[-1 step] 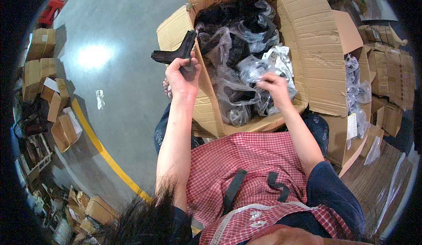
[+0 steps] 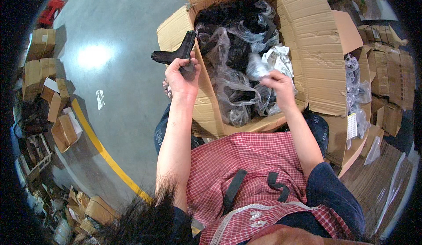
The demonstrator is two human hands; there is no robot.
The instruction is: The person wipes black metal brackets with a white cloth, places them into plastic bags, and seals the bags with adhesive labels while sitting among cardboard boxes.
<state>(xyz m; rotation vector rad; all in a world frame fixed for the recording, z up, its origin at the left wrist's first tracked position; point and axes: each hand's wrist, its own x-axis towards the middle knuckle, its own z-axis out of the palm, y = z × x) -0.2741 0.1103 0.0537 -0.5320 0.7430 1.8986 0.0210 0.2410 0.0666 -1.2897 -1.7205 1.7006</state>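
Note:
My left hand is closed round a black L-shaped part, held up beside the left wall of an open cardboard box. Its two arms point up and to the left. Over the box's right side, my right hand pinches a crumpled clear plastic bag, smeared by motion. Below and around it the box is filled with clear plastic wrapping and dark pieces whose shape I cannot make out. A crumpled white sheet lies just beyond my right hand.
To the right, another carton holds clear bags, with stacked cardboard past it. Small opened boxes stand at the left, near a yellow floor line. A red object is at the far left.
My right hand has shifted slightly to the right, and the plastic bag has swung with it into a narrower blurred shape. My left hand and the black part have not moved.

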